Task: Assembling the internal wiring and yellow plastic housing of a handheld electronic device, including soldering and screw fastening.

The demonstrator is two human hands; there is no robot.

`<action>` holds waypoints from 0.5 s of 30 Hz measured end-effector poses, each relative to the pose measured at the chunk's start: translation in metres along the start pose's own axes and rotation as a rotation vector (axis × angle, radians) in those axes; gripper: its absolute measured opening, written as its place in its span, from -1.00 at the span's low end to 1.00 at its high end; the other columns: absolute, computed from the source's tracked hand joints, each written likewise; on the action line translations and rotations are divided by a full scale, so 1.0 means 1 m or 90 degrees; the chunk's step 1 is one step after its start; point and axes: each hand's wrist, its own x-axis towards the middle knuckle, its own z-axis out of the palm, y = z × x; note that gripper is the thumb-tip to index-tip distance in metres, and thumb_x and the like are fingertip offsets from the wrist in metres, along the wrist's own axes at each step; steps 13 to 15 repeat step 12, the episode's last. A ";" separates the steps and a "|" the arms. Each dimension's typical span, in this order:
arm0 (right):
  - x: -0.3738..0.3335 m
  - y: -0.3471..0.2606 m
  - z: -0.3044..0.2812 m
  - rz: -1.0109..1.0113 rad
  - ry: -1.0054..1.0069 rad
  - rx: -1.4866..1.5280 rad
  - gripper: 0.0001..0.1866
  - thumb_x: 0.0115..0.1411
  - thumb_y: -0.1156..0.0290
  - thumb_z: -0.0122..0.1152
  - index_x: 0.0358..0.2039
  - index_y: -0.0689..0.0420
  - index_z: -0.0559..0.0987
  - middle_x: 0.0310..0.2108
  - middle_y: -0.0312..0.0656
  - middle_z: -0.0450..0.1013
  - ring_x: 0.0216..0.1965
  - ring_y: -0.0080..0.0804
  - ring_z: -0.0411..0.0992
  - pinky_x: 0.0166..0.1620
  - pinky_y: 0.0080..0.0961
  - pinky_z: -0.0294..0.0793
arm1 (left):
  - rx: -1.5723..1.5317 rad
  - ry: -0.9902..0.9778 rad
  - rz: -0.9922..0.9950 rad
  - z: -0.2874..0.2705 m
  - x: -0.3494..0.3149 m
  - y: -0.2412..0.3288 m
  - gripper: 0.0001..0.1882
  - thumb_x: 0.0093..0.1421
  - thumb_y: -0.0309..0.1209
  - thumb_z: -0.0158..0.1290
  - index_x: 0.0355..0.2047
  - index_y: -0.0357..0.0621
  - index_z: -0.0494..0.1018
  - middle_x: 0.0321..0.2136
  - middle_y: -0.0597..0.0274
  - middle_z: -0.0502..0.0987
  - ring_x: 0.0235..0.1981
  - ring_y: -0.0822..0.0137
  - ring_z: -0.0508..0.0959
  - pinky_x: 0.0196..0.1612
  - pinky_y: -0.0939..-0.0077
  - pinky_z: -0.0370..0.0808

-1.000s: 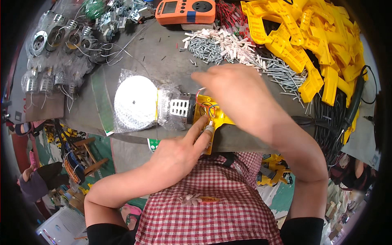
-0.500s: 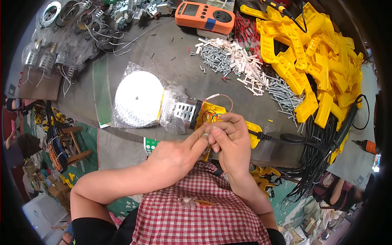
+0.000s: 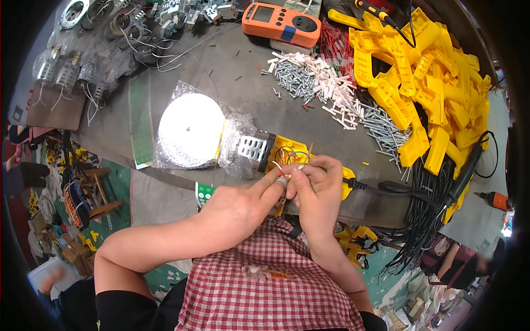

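My left hand [image 3: 242,208] and my right hand [image 3: 317,187] meet at the fingertips, both closed in a pinch. Thin wires [image 3: 280,167], one white and one red, come up between them. Fingers hide most of what they grip. Just behind lies an open yellow handle shell [image 3: 286,148] with red, blue and yellow wires inside. A slotted metal cylinder [image 3: 253,148] with a black collar joins the shell's left end. Farther left, a round white disc [image 3: 189,130] wrapped in clear plastic lies flat. A black cable [image 3: 381,188] leaves the shell's right end.
An orange multimeter [image 3: 281,25] lies at the back. Screws [image 3: 295,80], white sleeves [image 3: 334,91] and long screws [image 3: 386,135] are heaped right of it. Yellow shells [image 3: 436,83] pile up at right, above black cables [image 3: 408,243]. Wrapped metal cylinders [image 3: 66,74] lie at left.
The reddish wire looped above the shell has come down to my fingertips, where white and red wire ends now show. My fingers have shifted slightly. A person has appeared at lower left.
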 end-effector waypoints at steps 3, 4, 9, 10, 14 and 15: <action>-0.003 0.014 -0.008 -0.085 0.073 -0.120 -0.78 0.12 0.65 0.14 -0.22 0.24 0.37 -0.31 -0.04 0.51 -0.54 -0.50 0.38 -0.45 -0.63 0.38 | 0.046 0.019 0.010 0.002 0.000 0.001 -0.64 -0.01 -0.46 0.02 -0.16 -0.32 0.37 0.04 -0.11 0.37 -0.43 0.20 0.58 -0.49 0.43 0.52; 0.000 0.013 -0.011 -0.271 0.042 -0.353 -0.78 0.08 0.63 0.19 -0.23 0.23 0.45 -0.31 -0.08 0.51 -0.47 -0.41 0.44 -0.39 -0.58 0.43 | 0.075 0.051 0.035 0.002 0.001 0.001 -0.62 -0.02 -0.45 0.02 -0.15 -0.33 0.38 0.02 -0.10 0.38 -0.36 0.20 0.55 -0.42 0.44 0.52; 0.000 0.007 -0.012 -0.462 0.008 -0.735 -0.73 -0.04 0.58 0.21 -0.26 0.15 0.58 -0.36 -0.21 0.44 -0.31 -0.31 0.46 -0.31 -0.45 0.48 | 0.146 0.067 0.057 -0.002 0.002 0.006 -0.60 -0.04 -0.42 0.01 -0.15 -0.33 0.40 0.02 -0.05 0.35 -0.21 0.22 0.44 -0.22 0.46 0.48; 0.001 0.005 -0.012 -0.462 0.007 -0.735 -0.73 -0.04 0.58 0.21 -0.26 0.15 0.58 -0.36 -0.21 0.44 -0.31 -0.31 0.46 -0.31 -0.45 0.48 | 0.147 0.050 0.049 -0.002 0.001 0.006 -0.57 -0.08 -0.41 0.05 -0.14 -0.31 0.41 0.07 -0.05 0.31 -0.23 0.22 0.44 -0.23 0.45 0.47; 0.005 0.000 -0.016 -0.456 -0.083 -0.747 -0.72 -0.05 0.56 0.17 -0.24 0.15 0.58 -0.37 -0.22 0.40 -0.30 -0.30 0.45 -0.30 -0.44 0.48 | 0.149 0.034 0.039 -0.001 0.000 0.004 -0.54 -0.12 -0.41 0.10 -0.14 -0.29 0.41 0.13 -0.05 0.26 -0.25 0.21 0.43 -0.23 0.43 0.46; 0.005 0.000 -0.016 -0.456 -0.083 -0.747 -0.72 -0.05 0.56 0.17 -0.24 0.15 0.58 -0.37 -0.22 0.40 -0.30 -0.30 0.45 -0.30 -0.44 0.48 | 0.149 0.034 0.039 -0.001 0.000 0.004 -0.54 -0.12 -0.41 0.10 -0.14 -0.29 0.41 0.13 -0.05 0.26 -0.25 0.21 0.43 -0.23 0.43 0.46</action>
